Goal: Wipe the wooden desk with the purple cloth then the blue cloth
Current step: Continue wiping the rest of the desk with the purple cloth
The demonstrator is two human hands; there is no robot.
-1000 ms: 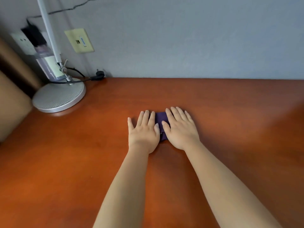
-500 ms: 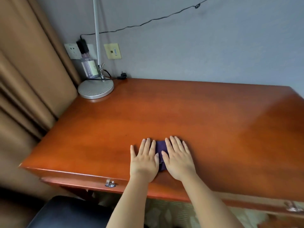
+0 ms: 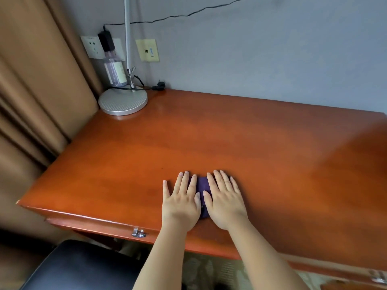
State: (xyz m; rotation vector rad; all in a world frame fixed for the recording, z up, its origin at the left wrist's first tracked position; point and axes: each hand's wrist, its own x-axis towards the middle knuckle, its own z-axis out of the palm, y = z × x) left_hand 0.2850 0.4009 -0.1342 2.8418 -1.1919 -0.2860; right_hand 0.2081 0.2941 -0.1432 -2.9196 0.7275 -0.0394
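Between the earlier frames and this one, both hands and the purple cloth (image 3: 202,186) came back from mid-table toward the near edge, lower centre of the frame; the table's front edge and a black stool (image 3: 79,266) entered view.

Left to right:
- Far left: brown curtain (image 3: 35,91).
- Upper left: lamp base (image 3: 123,100) on the table's back corner, a clear bottle (image 3: 114,70) behind it, wall sockets above.
- Lower left: drawer pull (image 3: 138,233) on the front rail.
- Centre: left hand (image 3: 181,203) lay flat, fingers spread, palm pressing on the cloth; grip released, nothing clenched.
- Purple cloth showed only as a dark strip between the two hands; the rest was hidden under the palms.
- Right hand (image 3: 225,200) likewise flat and open, pressing the cloth's right side.
- Right: bare wooden table (image 3: 293,164), glossy.

No blue cloth was visible.

Judgement: cloth appeared small, soft and light, likely to bunch or slide on the polished top unless held down. Flat palm pressure suited wiping; to lift it, pinching the exposed middle fold or an edge looked best. The purple-cloth pass seemed under way.
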